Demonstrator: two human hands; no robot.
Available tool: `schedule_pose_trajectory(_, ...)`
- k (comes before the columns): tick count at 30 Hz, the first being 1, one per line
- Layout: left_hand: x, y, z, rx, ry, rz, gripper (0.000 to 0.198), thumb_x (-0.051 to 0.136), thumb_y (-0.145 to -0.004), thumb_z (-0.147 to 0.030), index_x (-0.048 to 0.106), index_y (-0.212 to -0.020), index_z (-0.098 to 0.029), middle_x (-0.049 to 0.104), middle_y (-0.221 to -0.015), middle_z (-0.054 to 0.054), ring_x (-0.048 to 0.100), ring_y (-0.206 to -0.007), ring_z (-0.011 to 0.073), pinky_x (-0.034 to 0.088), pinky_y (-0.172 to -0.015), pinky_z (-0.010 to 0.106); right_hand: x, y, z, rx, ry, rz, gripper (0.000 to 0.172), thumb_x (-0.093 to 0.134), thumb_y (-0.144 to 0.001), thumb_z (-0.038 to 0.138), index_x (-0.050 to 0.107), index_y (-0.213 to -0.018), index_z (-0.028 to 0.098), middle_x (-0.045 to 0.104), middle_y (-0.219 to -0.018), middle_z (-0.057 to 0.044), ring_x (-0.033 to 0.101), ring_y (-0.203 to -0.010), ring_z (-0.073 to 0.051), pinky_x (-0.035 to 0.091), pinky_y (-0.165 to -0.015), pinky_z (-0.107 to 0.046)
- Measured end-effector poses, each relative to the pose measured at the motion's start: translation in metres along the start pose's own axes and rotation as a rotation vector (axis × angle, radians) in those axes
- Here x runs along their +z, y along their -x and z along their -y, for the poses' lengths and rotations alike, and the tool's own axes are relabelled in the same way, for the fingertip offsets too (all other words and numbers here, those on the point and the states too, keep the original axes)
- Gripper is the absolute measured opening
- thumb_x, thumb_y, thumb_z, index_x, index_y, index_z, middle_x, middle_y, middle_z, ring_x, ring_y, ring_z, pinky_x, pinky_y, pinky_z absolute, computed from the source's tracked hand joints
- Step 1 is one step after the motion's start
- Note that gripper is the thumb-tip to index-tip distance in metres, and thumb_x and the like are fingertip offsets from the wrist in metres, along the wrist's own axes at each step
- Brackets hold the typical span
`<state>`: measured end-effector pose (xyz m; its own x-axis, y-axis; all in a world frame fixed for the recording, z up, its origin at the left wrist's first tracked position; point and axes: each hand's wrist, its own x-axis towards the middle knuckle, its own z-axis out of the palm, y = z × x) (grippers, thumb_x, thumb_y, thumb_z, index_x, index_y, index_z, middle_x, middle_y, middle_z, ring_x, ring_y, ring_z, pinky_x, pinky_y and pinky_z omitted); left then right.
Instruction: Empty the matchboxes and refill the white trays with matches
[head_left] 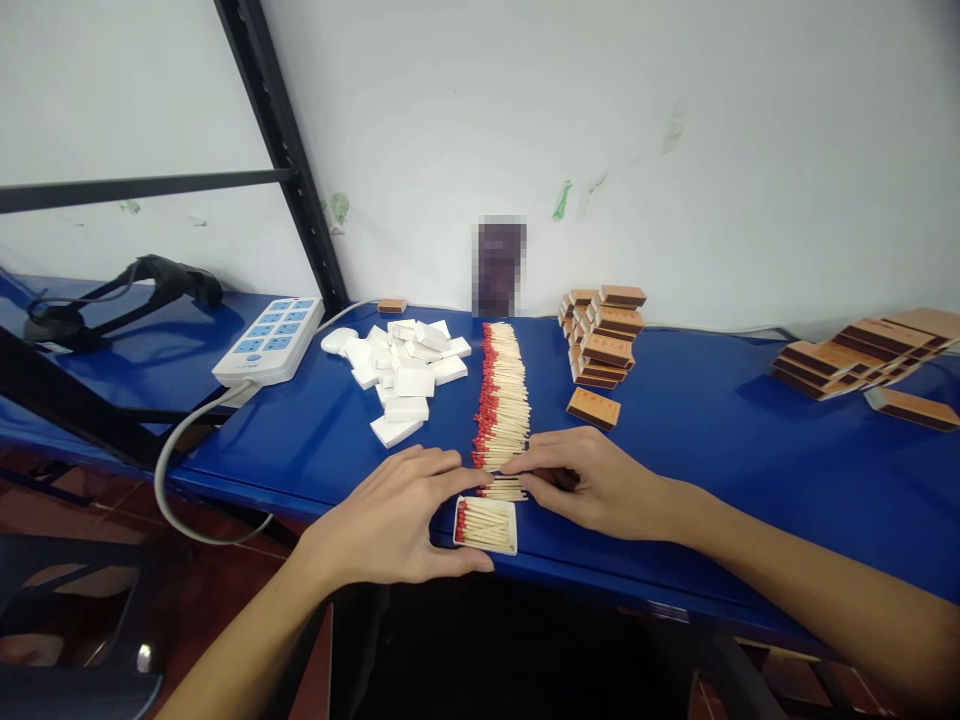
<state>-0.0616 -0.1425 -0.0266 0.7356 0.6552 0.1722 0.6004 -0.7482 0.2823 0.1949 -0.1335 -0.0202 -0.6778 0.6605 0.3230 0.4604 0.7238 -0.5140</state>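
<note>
A long row of red-tipped matches (504,390) runs back across the blue table, heads to the left. Near the front edge lies a white inner tray (516,527) filled with matches. My left hand (405,510) is beside this tray, thumb and index finger spread around its left side, the index fingertip at a small group of matches (504,490). My right hand (577,475) touches the near end of the row and that small group from the right, its thumb and index finger slightly apart; whether a match lies between them is too small to tell.
White boxes (415,382) lie heaped at the left, beside a power strip (274,340). Matchbox covers are stacked at the right (607,348) and far right (862,355). A black shelf frame (289,150) stands at the left.
</note>
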Motion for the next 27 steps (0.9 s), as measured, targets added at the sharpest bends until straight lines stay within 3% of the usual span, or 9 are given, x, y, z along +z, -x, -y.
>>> schedule_pose_trajectory(16, -0.0004, -0.0004, -0.0014, -0.017, -0.008, 0.014, 0.075, 0.066, -0.077, -0.065, 0.053, -0.137, -0.022, 0.061, -0.122, 0.011, 0.059, -0.113, 0.0305, 0.044, -0.101, 0.047, 0.0008, 0.0005, -0.0006, 0.007, 0.019, -0.005, 0.029, 0.051, -0.090, 0.015, 0.071, -0.111, 0.020, 0.061, -0.069, 0.000, 0.051, -0.056, -0.010, 0.039, -0.055, -0.021)
schedule_pose_trajectory(27, -0.0013, -0.0009, -0.0003, -0.041, -0.018, 0.050, 0.080, 0.064, -0.076, -0.069, 0.050, -0.140, -0.023, 0.058, -0.130, 0.013, 0.055, -0.121, 0.0342, 0.043, -0.102, 0.050, 0.0003, 0.0011, 0.0002, -0.017, 0.032, 0.003, 0.026, 0.051, -0.092, 0.018, 0.073, -0.106, 0.016, 0.064, -0.073, -0.002, 0.052, -0.056, -0.010, 0.040, -0.055, -0.023)
